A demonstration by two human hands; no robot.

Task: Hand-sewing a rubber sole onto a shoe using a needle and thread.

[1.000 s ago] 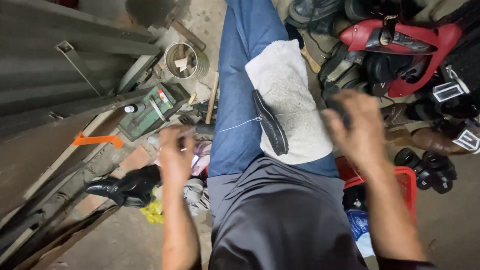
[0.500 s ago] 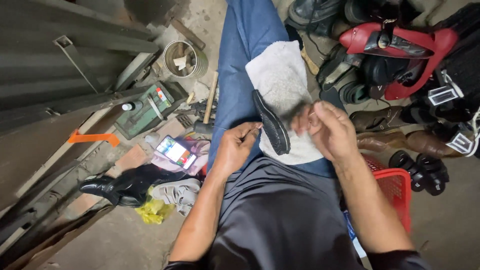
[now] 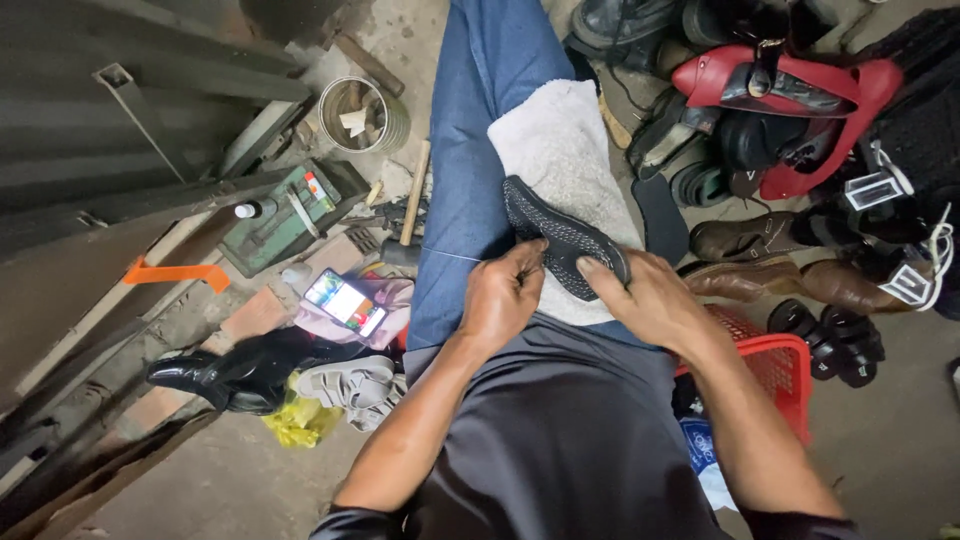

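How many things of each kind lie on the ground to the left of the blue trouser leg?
Footwear: 2, black shoe and grey sandal
Tin can: 1
Hammer: 1
Phone: 1
Green box: 1
Total: 6

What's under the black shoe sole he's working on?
A white fleecy cloth lies under the black shoe sole, over the blue-jeaned thigh. The right hand covers the sole's near end.
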